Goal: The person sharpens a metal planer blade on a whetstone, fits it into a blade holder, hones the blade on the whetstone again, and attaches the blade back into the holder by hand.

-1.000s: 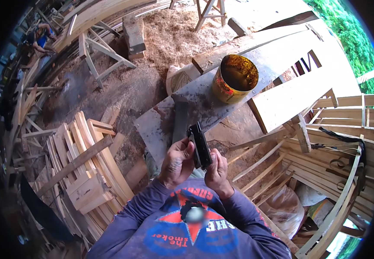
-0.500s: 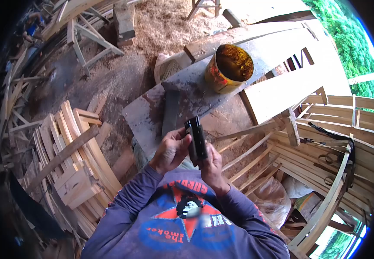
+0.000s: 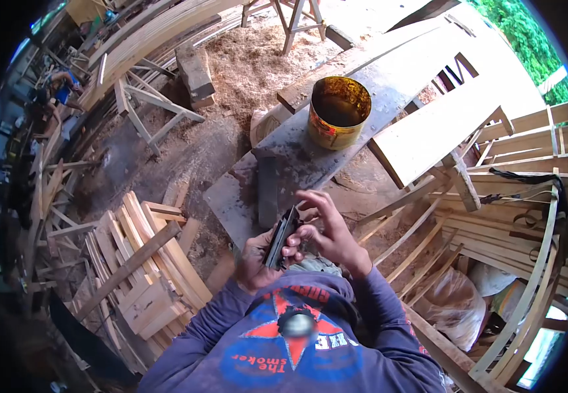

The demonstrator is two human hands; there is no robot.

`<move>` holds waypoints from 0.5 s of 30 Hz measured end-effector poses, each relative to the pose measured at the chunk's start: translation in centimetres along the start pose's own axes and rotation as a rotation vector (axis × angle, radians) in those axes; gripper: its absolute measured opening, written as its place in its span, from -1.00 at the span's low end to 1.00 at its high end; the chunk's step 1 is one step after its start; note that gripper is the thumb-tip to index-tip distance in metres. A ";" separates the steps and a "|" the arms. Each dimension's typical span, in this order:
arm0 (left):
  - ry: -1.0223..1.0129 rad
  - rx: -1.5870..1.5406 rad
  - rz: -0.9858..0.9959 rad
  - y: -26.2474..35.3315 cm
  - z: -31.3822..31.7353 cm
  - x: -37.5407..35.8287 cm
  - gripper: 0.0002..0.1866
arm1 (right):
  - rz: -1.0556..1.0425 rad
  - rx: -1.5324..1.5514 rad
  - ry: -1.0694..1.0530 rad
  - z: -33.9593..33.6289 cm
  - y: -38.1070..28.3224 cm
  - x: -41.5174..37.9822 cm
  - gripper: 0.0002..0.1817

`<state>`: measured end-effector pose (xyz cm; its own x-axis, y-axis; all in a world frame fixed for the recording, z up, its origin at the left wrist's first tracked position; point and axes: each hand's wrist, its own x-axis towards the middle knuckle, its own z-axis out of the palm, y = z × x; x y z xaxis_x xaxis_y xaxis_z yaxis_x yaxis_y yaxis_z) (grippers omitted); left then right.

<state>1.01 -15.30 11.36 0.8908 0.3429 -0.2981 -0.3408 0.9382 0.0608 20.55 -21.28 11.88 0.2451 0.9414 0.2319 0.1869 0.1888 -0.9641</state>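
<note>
- Since 1 second ago, you have tipped the flat black object (image 3: 281, 237) from nearly upright to a slant, its top edge leaning toward the grey board (image 3: 310, 147), and your right hand has opened out over it.
- Your left hand (image 3: 256, 257) is closed around the object's lower end, thumb on 1 face and fingers behind; that grip likely keeps it steady while the other hand works.
- Your right hand (image 3: 328, 228) is spread fairly wide, fingers fanned, with the fingertips touching the object's upper side; it is not wrapped around anything.
- You hold the object close in front of your chest, above your lap, probably so you can look straight down on it.
- Ahead of your hands, the yellow tin (image 3: 338, 111) stands open and upright on the grey board, well apart from both hands.
- To your left, a stack of wooden slats (image 3: 141, 262) lies on the ground; curved wooden ribs (image 3: 520, 249) run along your right.
- Another person (image 3: 58, 88) crouches far off at upper left.
</note>
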 end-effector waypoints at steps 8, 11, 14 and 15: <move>0.003 0.301 0.198 0.3 1.6 -1.0 -0.49 | -0.399 -0.500 -0.110 0.5 1.3 0.1 -0.69; 0.008 0.302 0.179 0.1 1.2 -1.8 -0.49 | -0.589 -0.518 -0.067 1.0 1.7 0.5 -0.79; -0.002 0.239 0.176 -1.2 1.6 -2.5 -0.49 | -0.725 -0.512 -0.011 1.0 2.2 0.6 -0.79; 0.009 0.268 0.197 -1.5 1.8 -2.6 -0.49 | -0.740 -0.502 -0.010 1.0 2.3 0.7 -0.78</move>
<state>-0.22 -17.53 13.70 0.8127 0.5194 -0.2640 -0.4140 0.8336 0.3657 20.18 -19.93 9.73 -0.1114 0.6300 0.7685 0.6888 0.6064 -0.3973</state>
